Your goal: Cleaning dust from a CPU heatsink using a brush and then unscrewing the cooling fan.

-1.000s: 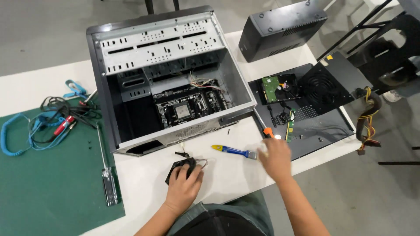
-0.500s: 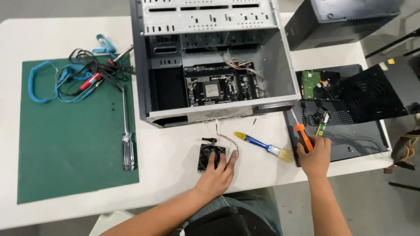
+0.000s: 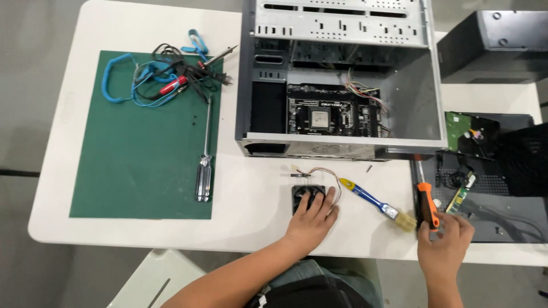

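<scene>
Left hand [image 3: 311, 219] spread flat on fan [image 3: 303, 197] at table [image 3: 251, 228] edge, right hand [image 3: 442, 242] pinching screwdriver [image 3: 427, 204] handle; risk: fan wires [image 3: 322, 171] snagging, brush [image 3: 377, 202] knocked off by wrist.

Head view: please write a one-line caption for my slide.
Left hand rests on a small black fan; right hand grips an orange-handled screwdriver beside an open computer case.

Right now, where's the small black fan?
In the head view the small black fan lies on the white table just in front of the open computer case, under the left hand, with the blue-handled brush to its right.
</scene>
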